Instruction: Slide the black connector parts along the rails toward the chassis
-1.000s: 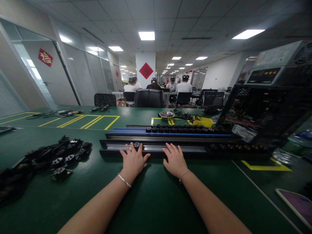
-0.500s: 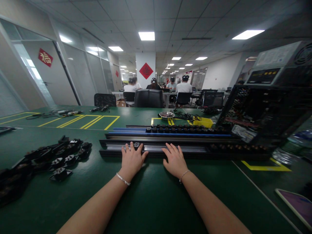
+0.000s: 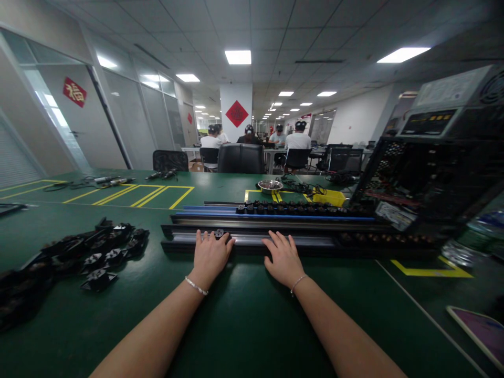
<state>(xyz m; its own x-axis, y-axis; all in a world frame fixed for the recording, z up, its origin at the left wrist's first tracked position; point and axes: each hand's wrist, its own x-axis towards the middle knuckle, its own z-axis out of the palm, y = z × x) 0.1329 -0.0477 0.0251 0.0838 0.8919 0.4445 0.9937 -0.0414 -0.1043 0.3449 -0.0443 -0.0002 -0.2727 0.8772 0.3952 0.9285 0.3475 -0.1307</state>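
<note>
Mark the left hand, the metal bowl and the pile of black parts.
left hand (image 3: 209,255), head view, back of the hand.
metal bowl (image 3: 270,186), head view, near rim.
pile of black parts (image 3: 103,247), head view, middle of the heap.

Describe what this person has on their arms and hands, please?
Both forearms are bare, with no sleeves or gloves in view. The left hand has a thin, pale beaded bracelet at its wrist; the right hand has a finer, chain-like bracelet. No rings or watch can be made out.
</note>
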